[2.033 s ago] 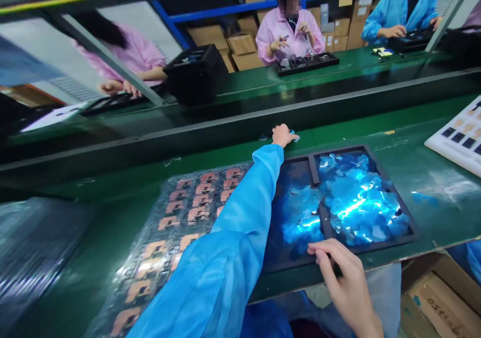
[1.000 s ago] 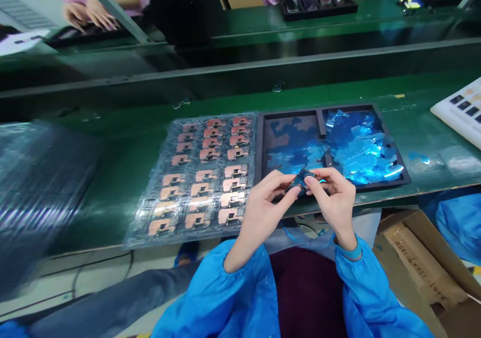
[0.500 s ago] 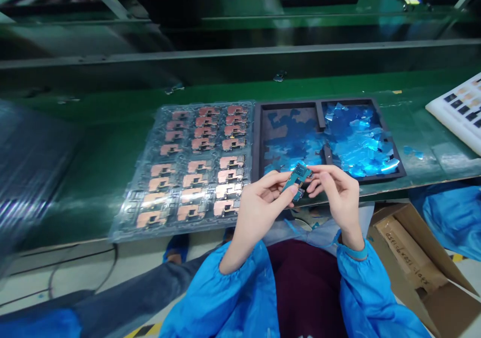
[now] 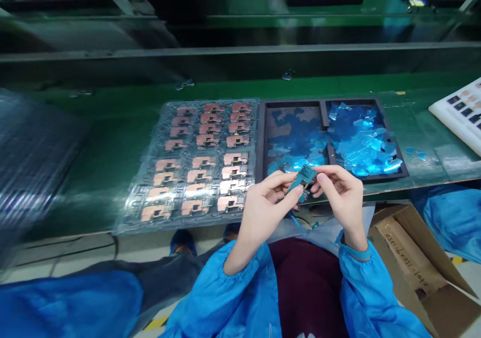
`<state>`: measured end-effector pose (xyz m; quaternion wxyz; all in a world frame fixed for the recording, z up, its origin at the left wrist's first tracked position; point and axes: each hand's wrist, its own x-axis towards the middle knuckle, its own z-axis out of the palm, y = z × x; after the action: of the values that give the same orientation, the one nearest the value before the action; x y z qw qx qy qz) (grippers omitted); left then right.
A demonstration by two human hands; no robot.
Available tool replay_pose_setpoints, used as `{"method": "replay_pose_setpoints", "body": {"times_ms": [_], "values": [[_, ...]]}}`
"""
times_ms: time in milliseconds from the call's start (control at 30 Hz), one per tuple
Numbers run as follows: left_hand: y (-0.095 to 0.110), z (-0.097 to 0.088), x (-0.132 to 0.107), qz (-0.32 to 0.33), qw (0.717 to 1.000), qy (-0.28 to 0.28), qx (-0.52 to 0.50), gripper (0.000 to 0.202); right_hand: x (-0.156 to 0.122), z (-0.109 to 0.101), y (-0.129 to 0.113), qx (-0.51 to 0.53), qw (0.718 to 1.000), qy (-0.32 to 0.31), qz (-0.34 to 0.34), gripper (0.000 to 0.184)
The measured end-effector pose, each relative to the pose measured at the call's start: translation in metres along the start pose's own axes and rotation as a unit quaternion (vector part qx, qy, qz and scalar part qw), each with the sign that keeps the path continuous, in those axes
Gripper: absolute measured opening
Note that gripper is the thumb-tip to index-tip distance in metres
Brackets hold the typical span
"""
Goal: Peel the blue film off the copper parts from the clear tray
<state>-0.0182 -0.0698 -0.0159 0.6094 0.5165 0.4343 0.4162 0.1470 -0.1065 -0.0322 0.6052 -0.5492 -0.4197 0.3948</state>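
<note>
A small teal circuit board [image 4: 303,177] is held up over the front edge of the bench. My left hand [image 4: 268,198] pinches its lower left side between thumb and fingers. At the board's upper right corner, the thumb and forefinger of my right hand [image 4: 340,190] are closed on its edge; whether they also grip a bit of film is too small to tell. Left of my hands lies a clear plastic tray [image 4: 150,152] with rows of copper-faced circuit boards [image 4: 199,176]. Behind my hands sits a black divided tray [image 4: 262,137] with blue film pieces [image 4: 361,142] in both compartments.
Loose boards [image 4: 288,74] lie along the back of the green bench [image 4: 101,162]. Blurred stacked trays [image 4: 33,157] stand at left, a white sheet with pictures [image 4: 460,110] at right. An open cardboard box [image 4: 424,258] is below right. Co-workers' blue sleeves [image 4: 71,303] show on both sides.
The view has shifted slightly, so the bench items appear a little further right. Both hands keep their hold on the board. More of the co-worker's blue sleeve shows at lower left.
</note>
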Motion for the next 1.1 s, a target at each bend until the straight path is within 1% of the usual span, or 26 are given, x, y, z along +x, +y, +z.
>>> {"method": "replay_pose_setpoints", "body": {"times_ms": [100, 233, 300, 367, 433, 500, 600, 667, 700, 733, 833, 933, 1000, 1100], "values": [[-0.002, 0.001, 0.0, 0.008, 1.0, -0.008, 0.004, 0.02, 0.001, 0.0, 0.0, -0.005, 1.0, 0.009, 0.005, 0.025], [-0.005, 0.002, -0.001, 0.045, 0.999, 0.005, 0.027, 0.021, 0.001, 0.001, 0.003, 0.0, 1.0, 0.015, 0.027, 0.026], [-0.005, 0.002, 0.0, 0.052, 0.998, 0.006, 0.037, 0.022, 0.001, 0.002, 0.006, -0.01, 0.999, 0.022, 0.024, 0.026], [-0.006, 0.001, 0.0, 0.046, 0.998, 0.001, 0.045, 0.021, 0.001, 0.002, 0.008, -0.047, 0.998, 0.03, -0.001, 0.023], [-0.007, 0.0, 0.001, 0.04, 0.998, 0.004, 0.052, 0.018, 0.001, 0.002, 0.009, -0.112, 0.991, 0.034, -0.061, 0.018], [-0.009, 0.0, 0.001, 0.034, 0.998, 0.014, 0.057, 0.015, 0.001, 0.002, 0.01, -0.192, 0.969, 0.052, -0.15, 0.016], [-0.014, 0.001, 0.0, 0.035, 0.997, 0.022, 0.058, 0.015, -0.001, 0.004, 0.01, -0.309, 0.904, 0.097, -0.277, 0.021], [-0.017, 0.001, -0.001, 0.045, 0.997, 0.021, 0.057, 0.017, -0.002, 0.006, 0.01, -0.357, 0.868, 0.109, -0.328, 0.022], [-0.017, 0.002, -0.001, 0.052, 0.997, 0.021, 0.057, 0.018, -0.003, 0.007, 0.01, -0.367, 0.858, 0.109, -0.343, 0.023], [-0.018, 0.001, -0.002, 0.06, 0.996, 0.021, 0.058, 0.019, -0.004, 0.008, 0.009, -0.367, 0.854, 0.109, -0.353, 0.025], [-0.018, 0.0, -0.005, 0.089, 0.994, 0.02, 0.067, 0.019, -0.006, 0.01, 0.008, -0.357, 0.855, 0.111, -0.359, 0.031], [-0.016, -0.002, -0.008, 0.101, 0.992, 0.021, 0.067, 0.02, -0.007, 0.011, 0.008, -0.366, 0.849, 0.111, -0.366, 0.029], [-0.015, -0.003, -0.011, 0.086, 0.995, 0.014, 0.048, 0.02, -0.009, 0.011, 0.008, -0.372, 0.84, 0.12, -0.376, 0.024], [-0.015, -0.003, -0.016, 0.037, 0.999, 0.015, 0.004, 0.022, -0.012, 0.01, 0.008, -0.376, 0.826, 0.133, -0.399, 0.023]]}}
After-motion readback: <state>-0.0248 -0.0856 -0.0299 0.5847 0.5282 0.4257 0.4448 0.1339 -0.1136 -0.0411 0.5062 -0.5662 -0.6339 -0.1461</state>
